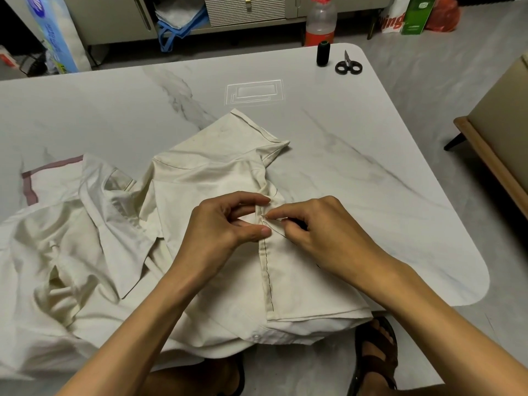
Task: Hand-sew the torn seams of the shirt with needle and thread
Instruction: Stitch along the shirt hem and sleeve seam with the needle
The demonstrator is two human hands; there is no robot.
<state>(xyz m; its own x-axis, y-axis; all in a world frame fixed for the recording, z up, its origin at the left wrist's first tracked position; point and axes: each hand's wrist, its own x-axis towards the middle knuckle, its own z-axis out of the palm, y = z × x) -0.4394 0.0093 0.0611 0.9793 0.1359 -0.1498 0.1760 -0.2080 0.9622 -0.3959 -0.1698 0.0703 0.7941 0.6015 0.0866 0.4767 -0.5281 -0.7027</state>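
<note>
Shirt (217, 178) lies crumpled and spread on the marble surface (357, 138), cream cloth, with one flat panel drawn toward the near edge. The seam (267, 270) runs on that panel, long axis near-to-far with a slight lean; a line of dark stitches is visible from close to the hem up to the hands, none seen beyond them. The left hand (225, 221) comes in from the left of the seam, its fingers (254, 199) and thumb narrowed to a pinch on the folded edge just where the stitching stops. The right hand (323, 227) sits on the other side, fingers (288, 212) closed on the needle (270, 216). The needle lies crosswise to the seam, tip pointing left at the fold between the left thumb and forefinger; whether the tip has entered the cloth is too fine to tell. Dark thread (278, 231) trails in a short loop from the right hand back to the last stitch. Judgement: next stitch goes in just beyond the last one, travelling right to left through the fold, so the right hand drives and the left only steadies. Spool (323, 53) and scissors (348, 65) stand well apart at the far right corner.
</note>
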